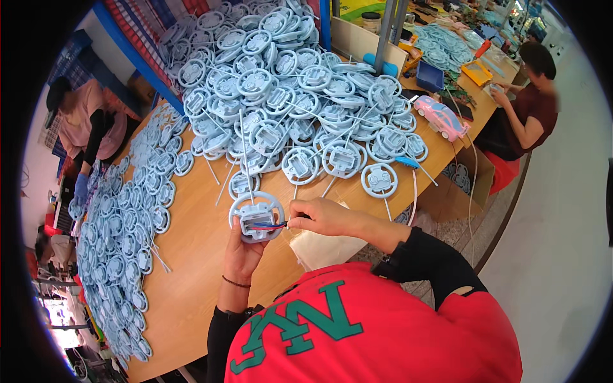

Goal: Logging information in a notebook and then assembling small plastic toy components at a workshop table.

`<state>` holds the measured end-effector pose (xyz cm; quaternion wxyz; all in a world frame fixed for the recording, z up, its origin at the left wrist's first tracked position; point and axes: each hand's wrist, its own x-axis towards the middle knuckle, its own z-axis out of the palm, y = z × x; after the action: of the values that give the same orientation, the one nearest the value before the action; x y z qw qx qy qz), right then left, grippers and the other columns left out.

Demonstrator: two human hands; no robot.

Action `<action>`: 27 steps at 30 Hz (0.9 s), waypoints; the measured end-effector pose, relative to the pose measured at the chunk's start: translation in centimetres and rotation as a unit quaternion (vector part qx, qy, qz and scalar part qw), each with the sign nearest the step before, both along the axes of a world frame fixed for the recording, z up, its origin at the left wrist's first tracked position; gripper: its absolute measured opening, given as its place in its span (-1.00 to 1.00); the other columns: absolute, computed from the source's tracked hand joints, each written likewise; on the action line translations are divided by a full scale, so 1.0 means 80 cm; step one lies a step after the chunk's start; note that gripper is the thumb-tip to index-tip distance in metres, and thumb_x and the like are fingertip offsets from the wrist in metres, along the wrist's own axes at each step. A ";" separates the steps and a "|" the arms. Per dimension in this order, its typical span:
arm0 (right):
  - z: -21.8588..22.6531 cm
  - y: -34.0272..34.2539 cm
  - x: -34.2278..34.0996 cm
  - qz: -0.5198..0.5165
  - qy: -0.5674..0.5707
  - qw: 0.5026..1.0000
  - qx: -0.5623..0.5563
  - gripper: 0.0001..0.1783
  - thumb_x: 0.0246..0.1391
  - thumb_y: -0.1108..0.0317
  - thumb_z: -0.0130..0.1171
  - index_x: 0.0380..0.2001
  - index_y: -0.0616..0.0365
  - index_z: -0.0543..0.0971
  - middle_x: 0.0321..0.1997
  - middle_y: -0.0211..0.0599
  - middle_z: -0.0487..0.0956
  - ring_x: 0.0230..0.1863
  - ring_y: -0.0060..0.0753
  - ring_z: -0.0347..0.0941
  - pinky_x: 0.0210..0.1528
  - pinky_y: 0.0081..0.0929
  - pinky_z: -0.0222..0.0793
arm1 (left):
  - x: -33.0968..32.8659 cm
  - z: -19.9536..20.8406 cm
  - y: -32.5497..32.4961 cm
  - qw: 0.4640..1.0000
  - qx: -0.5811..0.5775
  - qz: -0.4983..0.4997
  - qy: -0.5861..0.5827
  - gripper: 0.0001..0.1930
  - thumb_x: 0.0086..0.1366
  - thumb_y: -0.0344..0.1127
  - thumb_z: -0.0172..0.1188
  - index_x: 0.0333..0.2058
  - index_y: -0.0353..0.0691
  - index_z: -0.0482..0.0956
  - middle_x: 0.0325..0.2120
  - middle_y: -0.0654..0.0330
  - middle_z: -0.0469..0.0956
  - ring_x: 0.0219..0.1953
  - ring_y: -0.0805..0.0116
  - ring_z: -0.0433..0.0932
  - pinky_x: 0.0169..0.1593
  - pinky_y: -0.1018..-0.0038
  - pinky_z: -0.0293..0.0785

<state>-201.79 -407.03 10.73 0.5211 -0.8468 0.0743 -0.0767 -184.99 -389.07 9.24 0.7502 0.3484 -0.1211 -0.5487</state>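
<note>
My left hand (pixel 249 255) grips the lower left rim of a light-blue plastic toy steering wheel (pixel 239 205) and holds it up over the table, its hollow back toward me. Thin red, blue and dark wires (pixel 269 225) run across the rectangular recess in its hub. At the wheel's right side, the closed fingers of my right hand (pixel 317 217) pinch the ends of these wires. A pale stick-like stem rises behind the wheel. Just beyond my hands, more such wheels (pixel 300 164) lie at the edge of a big heap.
The wooden table (pixel 191 255) carries a tall heap of wheels (pixel 255 83) ahead and another pile (pixel 121 236) at the left. A pink toy car (pixel 440 118) stands at the right edge. A cream cloth (pixel 322 246) lies near me. Two people work at far left and far right.
</note>
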 end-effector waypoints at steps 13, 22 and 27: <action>-0.060 0.081 0.013 -0.018 0.078 0.995 -0.062 -0.68 0.19 0.03 -0.01 -0.28 0.06 0.44 -0.49 -0.12 0.54 -0.38 0.05 0.49 -0.34 -0.10 0.33 | 0.022 -0.082 0.075 0.996 0.067 -0.020 0.052 -0.54 0.44 0.03 -0.22 0.12 -0.16 0.29 0.08 0.09 0.42 0.09 0.15 0.44 0.15 0.15 0.42; -0.066 0.110 0.016 -0.040 0.109 0.992 -0.052 -0.67 0.21 0.00 -0.04 -0.28 0.05 0.43 -0.52 -0.14 0.54 -0.40 0.02 0.49 -0.34 -0.11 0.33 | 0.018 -0.086 0.096 0.996 0.080 -0.010 0.027 -0.53 0.44 0.05 -0.22 0.10 -0.16 0.31 0.05 0.11 0.45 0.05 0.20 0.47 0.11 0.21 0.46; -0.068 0.089 -0.017 -0.114 0.137 0.972 -0.156 -0.70 0.12 0.07 0.07 -0.26 0.06 0.44 -0.45 -0.14 0.57 -0.35 0.01 0.52 -0.31 -0.11 0.37 | 0.092 -0.125 0.088 0.988 0.117 0.021 -0.099 -0.52 0.44 0.05 -0.17 0.12 -0.18 0.31 0.06 0.18 0.45 0.06 0.26 0.48 0.06 0.29 0.49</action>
<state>-203.11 -399.88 5.26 0.3554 -0.9060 0.2280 -0.0300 -177.65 -382.00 -0.79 0.6999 0.4886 -0.1224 -0.5063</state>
